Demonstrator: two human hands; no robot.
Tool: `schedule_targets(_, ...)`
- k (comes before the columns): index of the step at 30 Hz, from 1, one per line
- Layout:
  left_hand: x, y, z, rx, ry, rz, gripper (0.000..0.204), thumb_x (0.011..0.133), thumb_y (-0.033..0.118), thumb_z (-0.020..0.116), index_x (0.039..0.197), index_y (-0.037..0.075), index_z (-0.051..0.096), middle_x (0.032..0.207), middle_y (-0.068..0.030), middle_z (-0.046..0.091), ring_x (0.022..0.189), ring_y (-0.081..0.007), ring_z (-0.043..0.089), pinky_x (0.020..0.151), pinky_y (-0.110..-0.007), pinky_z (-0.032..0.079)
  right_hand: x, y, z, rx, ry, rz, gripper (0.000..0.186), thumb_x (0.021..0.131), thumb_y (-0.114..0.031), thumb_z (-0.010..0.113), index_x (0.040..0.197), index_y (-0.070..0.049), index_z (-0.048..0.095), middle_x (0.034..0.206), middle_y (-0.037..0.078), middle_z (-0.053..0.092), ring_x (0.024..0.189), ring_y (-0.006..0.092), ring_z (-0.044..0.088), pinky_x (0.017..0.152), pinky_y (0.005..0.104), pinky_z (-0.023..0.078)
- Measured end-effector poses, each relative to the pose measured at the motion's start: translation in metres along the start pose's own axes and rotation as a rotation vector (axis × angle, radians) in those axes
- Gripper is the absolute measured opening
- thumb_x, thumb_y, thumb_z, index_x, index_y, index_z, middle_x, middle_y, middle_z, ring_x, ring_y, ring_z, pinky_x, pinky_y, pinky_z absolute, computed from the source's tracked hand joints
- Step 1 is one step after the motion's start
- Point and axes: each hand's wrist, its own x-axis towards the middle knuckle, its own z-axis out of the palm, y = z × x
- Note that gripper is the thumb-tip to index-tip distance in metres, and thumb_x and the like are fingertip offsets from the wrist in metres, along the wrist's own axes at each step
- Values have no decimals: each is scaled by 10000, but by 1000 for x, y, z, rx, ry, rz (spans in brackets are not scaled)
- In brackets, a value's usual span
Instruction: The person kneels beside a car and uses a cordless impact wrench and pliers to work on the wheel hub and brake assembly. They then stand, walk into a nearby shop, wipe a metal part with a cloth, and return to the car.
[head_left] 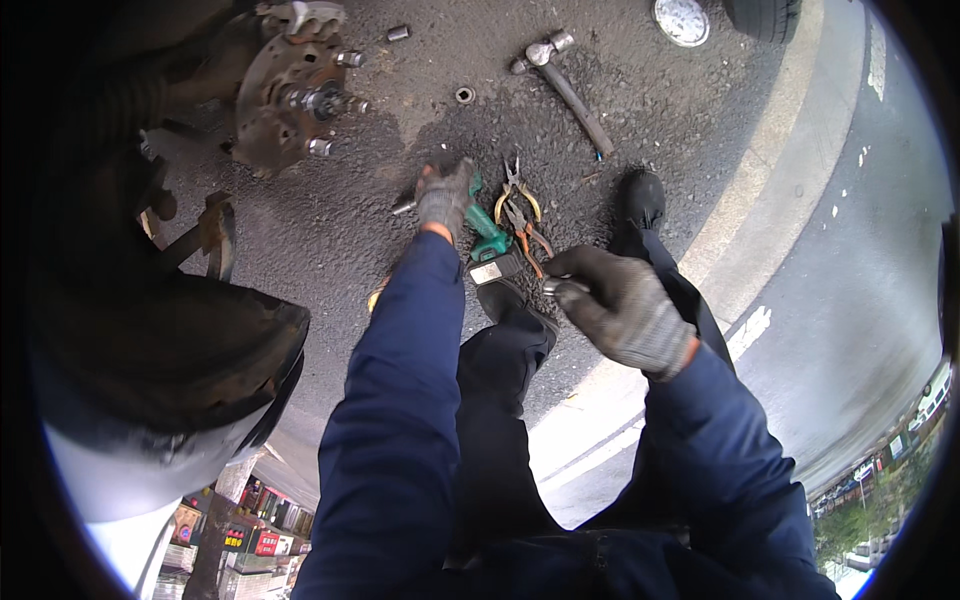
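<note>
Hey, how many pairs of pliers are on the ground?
2: the yellow-handled pliers lie beside the green cordless power tool, and the orange-handled pliers lie mostly below them in the picture, nearer the right hand. More could be hidden.

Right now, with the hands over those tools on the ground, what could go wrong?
The small metal piece is pinched in the right hand, so it might slip from that grip.
The orange-handled pliers lie close beside the green power tool at the left hand, so they might snag if it moves.
The hammer lies just ahead of the right shoe, so a step forward could land on its handle.
</note>
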Motion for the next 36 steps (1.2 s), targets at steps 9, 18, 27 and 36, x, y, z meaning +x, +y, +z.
schedule_targets(9,116,27,50,448,94,367,642,805,218,698,1355,63,406,1243,-183,569,1137,-298,553,952,-350,456,11,-4,-94,67,137,188,211,847,-73,526,1011,46,583,809,109,605,732,157,561,681,285,451)
schedule_targets(18,198,22,67,629,-10,284,232,927,100,476,1129,6,539,1110,-164,575,986,-265,566,833,-366,520,37,8,-128,174,80,340,284,868,-179,556,1024,57,579,768,89,609,725,130,563,674,294,447)
schedule_targets(27,179,12,52,546,163,380,276,893,173,465,1119,38,545,1057,-96,611,966,-219,584,820,-371,482,36,17,-126,84,-19,296,272,870,-129,544,1068,54,579,865,140,640,779,176,595,737,311,470)
schedule_targets(36,233,96,11,848,478,436,412,878,283,460,1248,104,489,1139,-124,593,1111,-242,532,923,-371,436,54,17,-145,113,53,421,469,841,-370,630,1025,60,596,870,139,655,838,186,619,775,320,474)
